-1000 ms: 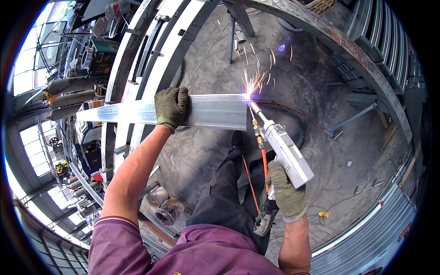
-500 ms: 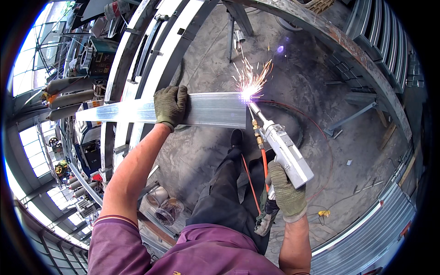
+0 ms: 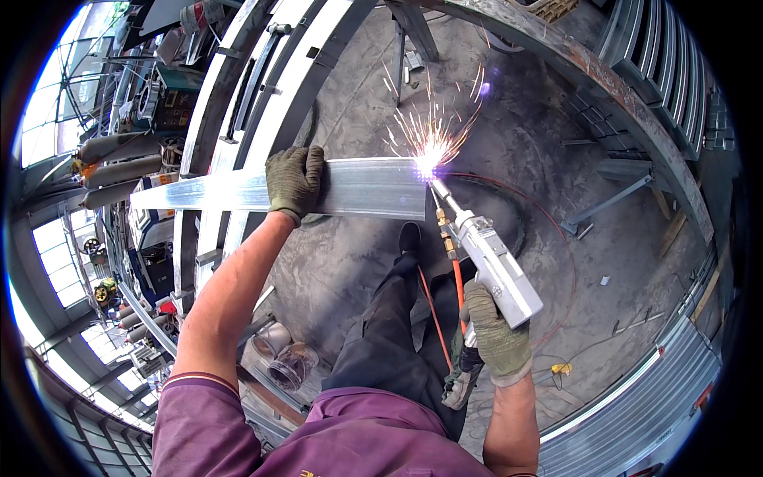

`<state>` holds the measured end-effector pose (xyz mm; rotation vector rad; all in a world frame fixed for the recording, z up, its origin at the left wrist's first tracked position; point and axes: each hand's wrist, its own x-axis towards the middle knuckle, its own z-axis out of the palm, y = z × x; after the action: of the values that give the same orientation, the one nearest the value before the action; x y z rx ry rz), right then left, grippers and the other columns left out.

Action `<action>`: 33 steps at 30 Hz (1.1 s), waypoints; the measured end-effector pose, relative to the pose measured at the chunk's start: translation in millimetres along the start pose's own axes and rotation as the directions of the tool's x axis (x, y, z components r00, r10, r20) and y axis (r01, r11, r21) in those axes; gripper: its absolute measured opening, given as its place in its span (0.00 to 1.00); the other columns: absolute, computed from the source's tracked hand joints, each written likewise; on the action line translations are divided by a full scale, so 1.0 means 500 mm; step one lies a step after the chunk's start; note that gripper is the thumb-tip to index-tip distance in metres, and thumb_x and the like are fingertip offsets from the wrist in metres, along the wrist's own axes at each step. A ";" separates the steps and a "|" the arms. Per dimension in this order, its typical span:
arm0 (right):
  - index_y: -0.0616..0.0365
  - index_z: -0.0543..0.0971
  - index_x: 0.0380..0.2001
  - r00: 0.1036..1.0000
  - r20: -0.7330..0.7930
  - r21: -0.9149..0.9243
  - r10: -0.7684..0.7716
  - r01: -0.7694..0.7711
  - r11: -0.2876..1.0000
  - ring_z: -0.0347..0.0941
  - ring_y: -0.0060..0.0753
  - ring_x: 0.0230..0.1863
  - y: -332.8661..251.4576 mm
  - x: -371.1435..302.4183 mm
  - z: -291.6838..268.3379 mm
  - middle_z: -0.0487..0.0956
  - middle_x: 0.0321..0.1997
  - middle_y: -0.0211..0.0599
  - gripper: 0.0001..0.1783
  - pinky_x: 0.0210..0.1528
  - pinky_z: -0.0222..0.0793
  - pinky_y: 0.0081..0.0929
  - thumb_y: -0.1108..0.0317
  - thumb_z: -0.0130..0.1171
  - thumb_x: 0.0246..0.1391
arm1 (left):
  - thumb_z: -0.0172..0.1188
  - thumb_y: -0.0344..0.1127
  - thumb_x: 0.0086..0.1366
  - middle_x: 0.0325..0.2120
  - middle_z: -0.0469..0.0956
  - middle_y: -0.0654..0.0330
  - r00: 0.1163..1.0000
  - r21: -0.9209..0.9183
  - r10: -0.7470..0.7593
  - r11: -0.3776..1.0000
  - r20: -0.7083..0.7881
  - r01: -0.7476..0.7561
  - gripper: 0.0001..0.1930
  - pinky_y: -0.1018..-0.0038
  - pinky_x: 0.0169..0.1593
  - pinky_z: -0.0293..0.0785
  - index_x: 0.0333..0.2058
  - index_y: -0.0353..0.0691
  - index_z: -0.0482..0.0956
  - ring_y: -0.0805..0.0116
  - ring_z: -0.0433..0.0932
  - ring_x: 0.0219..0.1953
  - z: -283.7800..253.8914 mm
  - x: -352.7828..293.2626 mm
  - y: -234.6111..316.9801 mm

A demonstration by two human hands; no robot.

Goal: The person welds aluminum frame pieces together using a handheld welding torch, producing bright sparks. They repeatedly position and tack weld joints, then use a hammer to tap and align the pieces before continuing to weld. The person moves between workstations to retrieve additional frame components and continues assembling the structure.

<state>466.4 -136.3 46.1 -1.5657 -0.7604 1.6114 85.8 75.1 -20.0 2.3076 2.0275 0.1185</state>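
Concrete floor (image 3: 548, 159) lies below; left hand (image 3: 294, 181) grips the metal profile (image 3: 358, 187), right hand (image 3: 497, 338) holds the welding torch (image 3: 489, 258), sparking at the profile's end.

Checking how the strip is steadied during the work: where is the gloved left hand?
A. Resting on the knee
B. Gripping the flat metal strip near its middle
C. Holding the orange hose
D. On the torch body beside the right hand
B: the left hand wraps over the metal strip, while the right hand alone holds the torch sparking at the strip's end.

Grey concrete floor (image 3: 548, 159), bright windows (image 3: 48, 135) at left, corrugated sheet (image 3: 636, 421) bottom rt.
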 end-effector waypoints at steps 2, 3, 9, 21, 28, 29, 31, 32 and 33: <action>0.62 0.86 0.48 1.000 -0.001 0.000 -0.005 0.005 1.000 0.78 0.20 0.30 0.001 -0.001 0.000 0.83 0.30 0.28 0.13 0.31 0.73 0.24 0.61 0.67 0.73 | 0.54 0.51 0.78 0.36 0.85 0.49 1.000 0.004 0.001 1.000 0.001 -0.001 0.22 0.49 0.55 0.69 0.33 0.40 0.86 0.41 0.80 0.44 -0.001 0.000 0.001; 0.62 0.86 0.47 1.000 0.000 -0.002 -0.006 0.006 1.000 0.78 0.20 0.30 0.001 -0.002 -0.001 0.83 0.30 0.28 0.13 0.31 0.73 0.24 0.61 0.67 0.73 | 0.54 0.52 0.78 0.36 0.85 0.49 1.000 0.006 0.002 1.000 0.002 -0.002 0.23 0.49 0.55 0.69 0.33 0.40 0.86 0.41 0.80 0.44 -0.001 0.000 0.001; 0.62 0.86 0.45 0.999 -0.018 -0.048 -0.035 0.034 0.998 0.78 0.19 0.29 0.002 -0.005 0.000 0.83 0.29 0.28 0.12 0.31 0.72 0.24 0.62 0.67 0.73 | 0.51 0.47 0.80 0.32 0.82 0.51 0.997 0.031 0.066 0.997 -0.042 -0.065 0.20 0.49 0.51 0.70 0.34 0.42 0.85 0.42 0.80 0.41 0.005 -0.001 -0.004; 0.62 0.85 0.43 1.000 -0.018 -0.046 -0.021 0.020 0.999 0.77 0.19 0.28 0.000 -0.014 0.001 0.82 0.27 0.28 0.11 0.31 0.72 0.24 0.63 0.67 0.73 | 0.55 0.50 0.78 0.36 0.85 0.48 1.000 -0.008 0.005 1.000 0.004 -0.005 0.22 0.49 0.55 0.69 0.34 0.40 0.87 0.41 0.81 0.44 -0.001 0.001 0.002; 0.62 0.85 0.45 1.000 -0.019 -0.036 0.013 -0.013 0.999 0.77 0.19 0.28 -0.004 -0.019 0.002 0.82 0.28 0.28 0.11 0.31 0.73 0.24 0.64 0.67 0.73 | 0.54 0.51 0.78 0.37 0.85 0.48 1.000 0.005 0.001 1.000 -0.002 -0.001 0.23 0.49 0.55 0.69 0.34 0.39 0.87 0.40 0.81 0.44 0.003 -0.001 -0.003; 0.62 0.85 0.45 1.000 -0.019 -0.042 0.006 -0.006 0.999 0.77 0.19 0.28 -0.002 -0.020 0.002 0.82 0.28 0.28 0.11 0.31 0.73 0.24 0.64 0.67 0.73 | 0.54 0.51 0.78 0.37 0.85 0.48 1.000 0.007 0.001 1.000 0.001 -0.001 0.23 0.48 0.55 0.69 0.34 0.39 0.87 0.40 0.81 0.44 0.002 0.000 -0.002; 0.62 0.85 0.45 1.000 -0.017 -0.054 -0.008 0.007 0.998 0.77 0.19 0.28 0.002 -0.022 0.001 0.82 0.27 0.28 0.11 0.31 0.73 0.24 0.64 0.67 0.73 | 0.54 0.52 0.79 0.36 0.85 0.48 1.000 0.010 0.003 1.000 0.004 -0.003 0.23 0.48 0.55 0.69 0.34 0.39 0.87 0.40 0.81 0.44 0.002 0.000 -0.002; 0.62 0.85 0.45 1.000 -0.015 -0.058 -0.008 0.007 0.998 0.77 0.19 0.28 0.002 -0.022 0.001 0.82 0.27 0.28 0.11 0.31 0.73 0.24 0.64 0.67 0.73 | 0.54 0.52 0.79 0.36 0.85 0.48 1.000 0.009 0.004 1.000 0.003 -0.004 0.23 0.48 0.55 0.69 0.34 0.39 0.87 0.40 0.81 0.44 0.003 0.000 -0.002; 0.62 0.85 0.46 1.000 -0.012 -0.061 -0.008 0.008 0.998 0.77 0.19 0.28 0.001 -0.023 0.000 0.82 0.27 0.28 0.11 0.31 0.73 0.24 0.64 0.67 0.73 | 0.53 0.52 0.79 0.36 0.85 0.48 1.000 0.009 0.006 1.000 0.002 -0.006 0.23 0.48 0.55 0.69 0.34 0.39 0.87 0.40 0.81 0.44 0.003 0.000 -0.002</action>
<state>465.8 -146.2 51.7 -1.6123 -0.8149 1.5846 84.8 75.1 -21.5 2.3182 2.0245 0.1084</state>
